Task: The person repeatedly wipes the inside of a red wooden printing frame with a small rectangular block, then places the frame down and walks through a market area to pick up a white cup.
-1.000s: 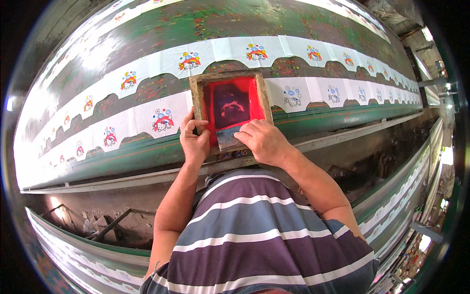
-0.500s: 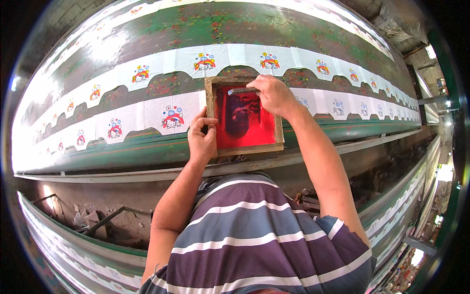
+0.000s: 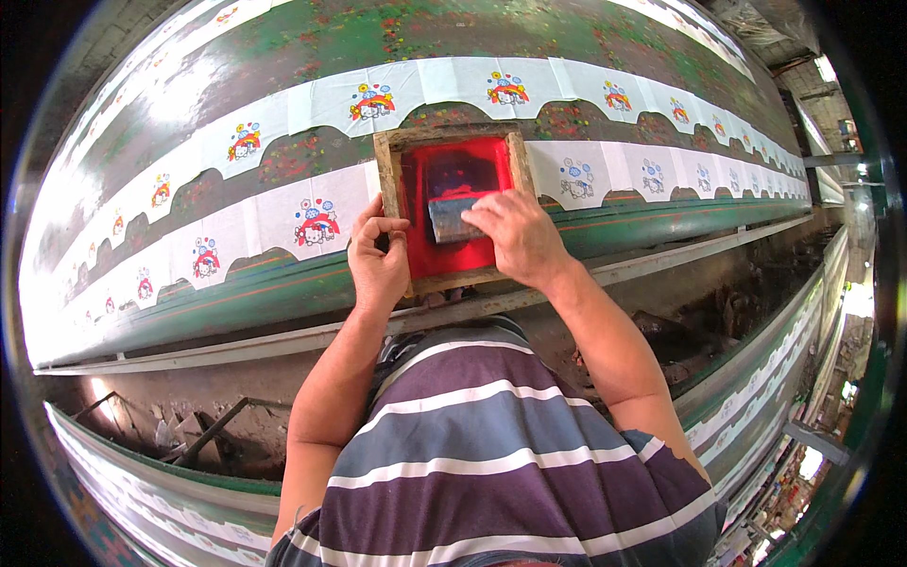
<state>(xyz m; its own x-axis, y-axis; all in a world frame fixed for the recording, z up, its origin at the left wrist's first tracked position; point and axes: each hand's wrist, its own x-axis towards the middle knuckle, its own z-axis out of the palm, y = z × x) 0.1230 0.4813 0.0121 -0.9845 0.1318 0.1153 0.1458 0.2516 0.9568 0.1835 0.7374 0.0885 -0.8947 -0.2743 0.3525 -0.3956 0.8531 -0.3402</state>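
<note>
Wooden screen frame lies over the nearer row of cloths, close to the table's near edge, directly in front of the wearer. Inside its four rails: red ink along the sides and near end, around a dark central window. Squeegee, flat with a grey-blue face, is inside the frame, near the middle, tilted slightly; a bright red line of ink shows along its far edge.

Right hand: closed on the squeegee's right part, fingertips on top, wrist crossing the frame's right rail. Left hand: fingers curled, gripping the left rail on its outer side; thumb placement is hard to make out.

Nearer row: left of the frame, white cloth printed with a cartoon figure, red arch, blue flowers; right of it, white cloth printed in blue and dark outline. Beyond the frame, a farther cloth row carries multicoloured rainbow prints.

All on a long green-and-dark table, speckled with red and yellow paint. Pale metal rail follows its near side. Below: wearer's striped shirt; at lower left, another table bearing white cloths
</note>
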